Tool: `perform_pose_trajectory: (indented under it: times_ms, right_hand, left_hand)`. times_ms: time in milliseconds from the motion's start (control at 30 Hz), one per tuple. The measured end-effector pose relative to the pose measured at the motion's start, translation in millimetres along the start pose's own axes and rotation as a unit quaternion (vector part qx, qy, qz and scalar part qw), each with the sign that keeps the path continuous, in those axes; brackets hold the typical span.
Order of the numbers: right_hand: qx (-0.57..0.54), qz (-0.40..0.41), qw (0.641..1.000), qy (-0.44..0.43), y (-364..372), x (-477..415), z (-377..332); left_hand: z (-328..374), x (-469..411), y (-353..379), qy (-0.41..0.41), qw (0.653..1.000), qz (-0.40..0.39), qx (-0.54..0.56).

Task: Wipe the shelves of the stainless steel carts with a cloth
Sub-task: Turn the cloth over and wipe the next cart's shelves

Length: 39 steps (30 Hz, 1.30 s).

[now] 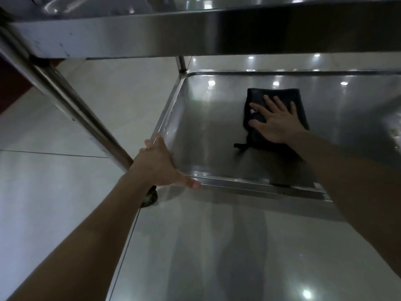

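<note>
The lower shelf [208,135] of a stainless steel cart fills the middle of the head view, a shallow tray with a raised rim. A dark folded cloth [280,95] lies flat on it toward the back. My right hand [275,120] presses on the cloth with fingers spread and straight. My left hand [160,164] grips the shelf's near left corner, thumb along the front rim and fingers over the side rim.
The cart's upper shelf [152,38] overhangs across the top of the view. A slanted steel leg [71,111] runs down on the left to a black caster [150,197]. A thinner back post [181,64] stands at the far left corner. Glossy floor tiles [54,192] surround the cart.
</note>
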State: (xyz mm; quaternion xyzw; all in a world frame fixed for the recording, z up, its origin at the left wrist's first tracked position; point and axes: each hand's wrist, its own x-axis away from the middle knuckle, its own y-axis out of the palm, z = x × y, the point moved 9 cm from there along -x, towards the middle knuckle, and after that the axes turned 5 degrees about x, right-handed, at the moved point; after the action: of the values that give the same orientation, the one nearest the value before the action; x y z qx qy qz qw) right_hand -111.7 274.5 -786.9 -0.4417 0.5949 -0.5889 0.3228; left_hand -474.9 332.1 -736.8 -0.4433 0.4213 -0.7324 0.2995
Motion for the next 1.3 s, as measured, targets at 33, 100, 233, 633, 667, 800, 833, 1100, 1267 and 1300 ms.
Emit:
perform_pose_trajectory:
  times_ms: [33, 100, 233, 633, 667, 800, 833, 1100, 1267, 1300]
  right_hand:
    - [0.003, -0.003, 1.0, 0.022, 0.4, -5.4, 3.8]
    - [0.008, 0.005, 0.999, 0.051, 0.2, -18.3, -17.0]
    - [0.02, 0.026, 0.998, -0.053, 6.0, -32.4, -155.2]
    - [-0.012, 0.029, 0.999, -0.004, 2.8, 30.1, -17.5]
    - [-0.012, 0.029, 0.999, 0.025, 1.4, 39.4, 15.2]
    - [-0.005, 0.026, 0.998, 0.063, 2.3, 56.2, 59.0]
    - [-0.005, 0.025, 0.998, 0.058, 2.3, 55.5, 55.1]
    - [-0.006, 0.014, 1.0, 0.025, -10.2, 26.7, 69.2]
    - [-0.011, 0.008, 0.997, 0.071, -25.5, -32.5, 55.1]
    - [-0.014, 0.008, 0.998, 0.065, -28.1, -45.0, 38.0]
  left_hand:
    - [-0.2, -0.6, 0.5, -0.001, 1.0, 0.0, -0.003]
    - [-0.9, -1.0, 1.9, -0.002, 1.0, -0.002, -0.004]
    - [-3.3, -4.0, 1.7, 0.003, 1.0, 0.017, -0.003]
    - [5.4, -11.8, 3.1, 0.04, 0.996, -0.011, -0.079]
    - [10.7, -8.0, 1.0, 0.045, 0.996, -0.002, -0.079]
    - [74.2, 5.8, 11.2, 0.138, 0.988, 0.03, -0.063]
    - [91.4, 8.0, 18.3, 0.154, 0.987, 0.017, -0.053]
    - [107.4, -1.3, 36.7, 0.161, 0.986, -0.018, -0.042]
    - [110.4, -5.2, 40.7, 0.165, 0.984, -0.021, -0.067]
    - [109.9, -6.6, 40.9, 0.161, 0.984, -0.021, -0.07]
